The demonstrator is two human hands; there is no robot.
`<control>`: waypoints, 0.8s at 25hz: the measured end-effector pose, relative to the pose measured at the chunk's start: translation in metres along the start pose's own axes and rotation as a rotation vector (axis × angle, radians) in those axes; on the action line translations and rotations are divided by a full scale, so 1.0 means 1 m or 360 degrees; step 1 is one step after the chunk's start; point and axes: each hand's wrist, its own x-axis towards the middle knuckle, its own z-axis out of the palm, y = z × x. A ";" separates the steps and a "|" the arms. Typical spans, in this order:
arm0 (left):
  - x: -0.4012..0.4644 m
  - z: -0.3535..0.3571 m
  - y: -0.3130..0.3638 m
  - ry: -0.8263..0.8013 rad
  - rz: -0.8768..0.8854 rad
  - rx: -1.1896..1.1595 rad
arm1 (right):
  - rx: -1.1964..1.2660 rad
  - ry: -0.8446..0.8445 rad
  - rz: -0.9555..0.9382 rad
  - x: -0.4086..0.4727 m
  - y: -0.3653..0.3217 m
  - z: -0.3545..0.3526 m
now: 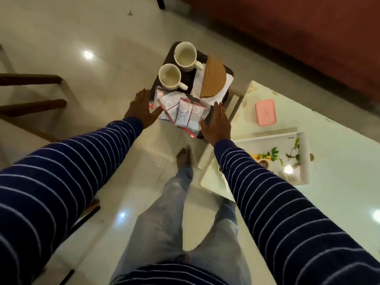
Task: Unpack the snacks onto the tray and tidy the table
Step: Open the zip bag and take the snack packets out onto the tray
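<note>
The dark tray point(200, 55) sits between the person's two hands, out over the floor at the end of the white desk point(349, 124); what carries it I cannot make out. The left hand point(141, 108) is flat, fingers straight, just beside the tray's near left corner. The right hand point(216, 124) is just as flat against the near right edge. Neither curls round anything, and whether they press on the tray I cannot tell.

The snack packets point(181, 112) lie in a loose overlapping heap between the hands, at the near end of the tray, one corner hanging over the edge. They look light, soft and crinkly, with slick wrappers that will likely slide over one another. Pinching each by a sealed edge should serve better than scooping.

Beyond the fingertips stand two mugs point(185, 54), and to the right of them a wooden holder point(213, 76) with white paper under it. The mugs are breakable, so I'd lift the tray level, by its two long sides. A pink case point(265, 112) rests on the desk, right of the right hand.
</note>
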 end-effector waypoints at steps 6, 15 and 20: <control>0.049 0.017 0.009 -0.0062 0.0011 -0.0449 | 0.0387 -0.0232 0.0216 0.046 0.009 0.044; 0.066 0.042 0.006 -0.0224 -0.0430 -0.1057 | 0.1156 -0.0309 0.0605 0.060 0.008 0.071; 0.021 0.033 0.007 -0.0249 -0.0510 -0.1175 | 0.1280 -0.0391 0.0526 0.018 0.011 0.047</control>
